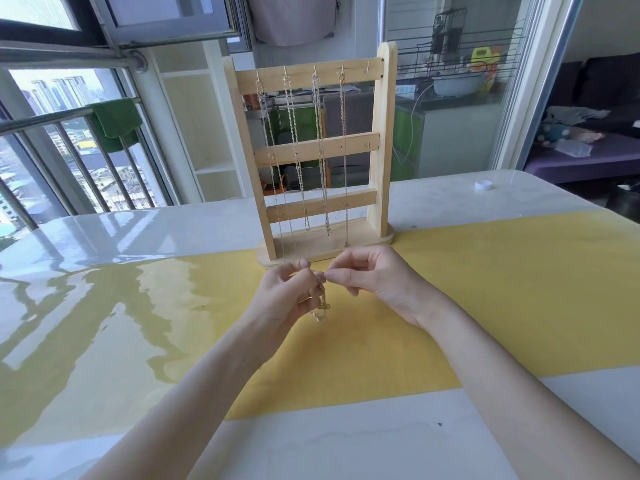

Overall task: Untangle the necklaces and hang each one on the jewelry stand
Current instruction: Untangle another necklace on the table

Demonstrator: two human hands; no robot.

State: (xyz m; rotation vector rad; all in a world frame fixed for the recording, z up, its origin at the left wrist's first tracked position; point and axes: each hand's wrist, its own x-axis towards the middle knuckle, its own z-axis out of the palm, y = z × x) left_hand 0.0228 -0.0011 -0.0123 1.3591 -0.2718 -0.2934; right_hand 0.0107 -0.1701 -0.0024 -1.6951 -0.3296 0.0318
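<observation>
Hanging on stand (383, 140): four necklaces (320, 150); fifth (322, 301) between two hands (327, 277).

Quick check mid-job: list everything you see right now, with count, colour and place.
Stand: one, pale wood, upright at the table's far side, three rails with hooks.
Hung necklaces: four, silver and gold chains, on the top rail's first four hooks from the left; the fifth hook is bare.
Held necklace: one, gold, dangling between both hands before the stand.
Mat: one, yellow, across the table.
Table: one, white, glossy.
Cap: one, white, far right of the table.
Towel: one, green, on the balcony rail.
Left hand: pinches the chain.
Right hand: pinches the chain's top.
</observation>
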